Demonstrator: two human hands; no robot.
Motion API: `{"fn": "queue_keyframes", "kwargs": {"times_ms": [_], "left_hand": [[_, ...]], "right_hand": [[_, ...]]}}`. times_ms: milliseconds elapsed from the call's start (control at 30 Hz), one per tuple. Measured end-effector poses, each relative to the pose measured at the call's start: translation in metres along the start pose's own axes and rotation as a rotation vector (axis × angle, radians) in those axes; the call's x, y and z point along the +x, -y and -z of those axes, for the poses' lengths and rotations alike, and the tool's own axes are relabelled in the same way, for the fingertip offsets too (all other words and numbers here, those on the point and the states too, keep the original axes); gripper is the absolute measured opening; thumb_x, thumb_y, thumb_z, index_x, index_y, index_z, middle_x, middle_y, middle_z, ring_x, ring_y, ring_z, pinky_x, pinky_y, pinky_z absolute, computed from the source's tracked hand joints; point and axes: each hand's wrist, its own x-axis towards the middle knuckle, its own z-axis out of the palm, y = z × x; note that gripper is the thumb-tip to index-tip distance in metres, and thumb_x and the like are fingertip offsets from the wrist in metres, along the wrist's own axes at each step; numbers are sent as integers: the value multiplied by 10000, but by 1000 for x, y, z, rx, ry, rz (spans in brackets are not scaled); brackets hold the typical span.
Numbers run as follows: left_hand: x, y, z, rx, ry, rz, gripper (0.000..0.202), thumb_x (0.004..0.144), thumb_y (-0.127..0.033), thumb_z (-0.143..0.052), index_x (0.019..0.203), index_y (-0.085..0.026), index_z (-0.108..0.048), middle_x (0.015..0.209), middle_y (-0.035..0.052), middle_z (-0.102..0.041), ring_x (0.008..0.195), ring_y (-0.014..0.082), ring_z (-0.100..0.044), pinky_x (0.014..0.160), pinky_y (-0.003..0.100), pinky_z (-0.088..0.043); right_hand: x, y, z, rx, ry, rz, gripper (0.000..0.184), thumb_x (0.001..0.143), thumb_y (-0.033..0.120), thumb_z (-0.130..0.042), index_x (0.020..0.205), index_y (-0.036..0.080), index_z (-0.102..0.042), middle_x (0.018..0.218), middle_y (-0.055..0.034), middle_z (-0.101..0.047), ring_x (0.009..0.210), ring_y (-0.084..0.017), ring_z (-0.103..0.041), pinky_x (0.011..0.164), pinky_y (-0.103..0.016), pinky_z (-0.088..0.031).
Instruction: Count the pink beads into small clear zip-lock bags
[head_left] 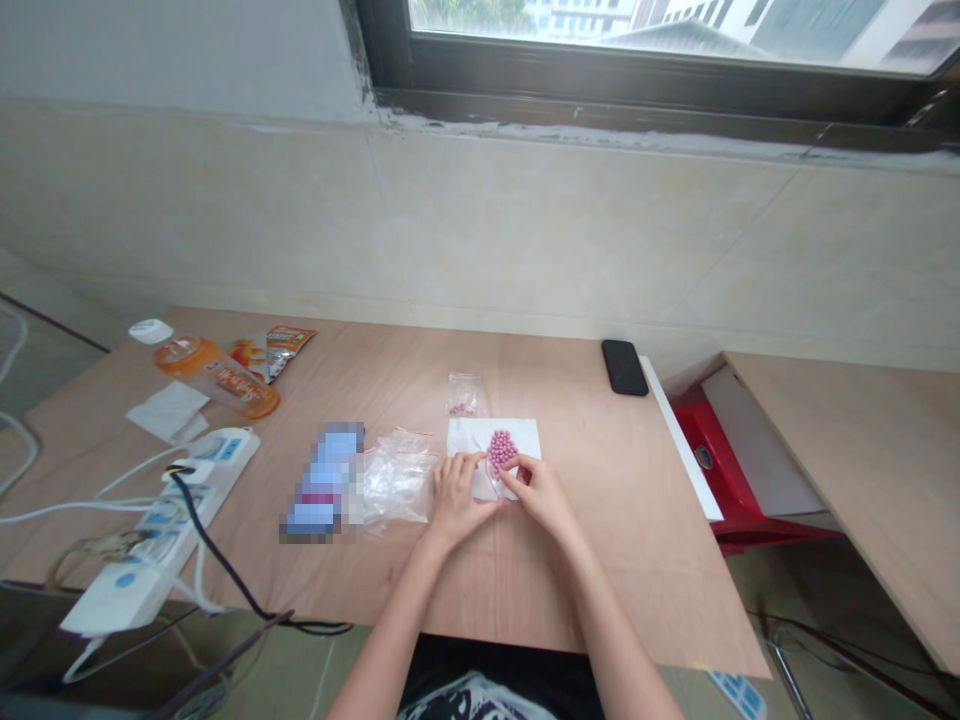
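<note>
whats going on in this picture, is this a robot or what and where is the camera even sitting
No robot here: these are a person's own two bare hands, and the picture comes from a camera worn on their head, looking forward and down. The left hand and right hand meet at a pile of pink beads on a white sheet; what they grip is too small to tell. On the wooden table also lie a small clear bag with a few beads, a larger clear plastic bag, a phone, an orange drink bottle and a power strip.
</note>
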Motion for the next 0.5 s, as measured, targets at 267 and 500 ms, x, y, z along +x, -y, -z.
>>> {"fn": "queue_keyframes", "kwargs": {"times_ms": [267,500], "left_hand": [[-1,1,0,-24,3,4,590,630,-338,-710,1171,-256,-490,1067,45,-571,1010,256,-500,906,405,-320],[-1,2,0,-29,-9,-5,598,633,-428,-726,1155,-246,-494,1077,58,-570,1009,256,-499,888,396,-322]], "right_hand": [[1,2,-7,63,63,36,196,787,331,-576,842,161,-657,559,26,-529,513,-109,-464,498,-200,-329],[-1,-2,-4,44,20,24,173,789,309,-558,841,171,-648,516,44,-484,480,-103,-439,475,-192,-306]]}}
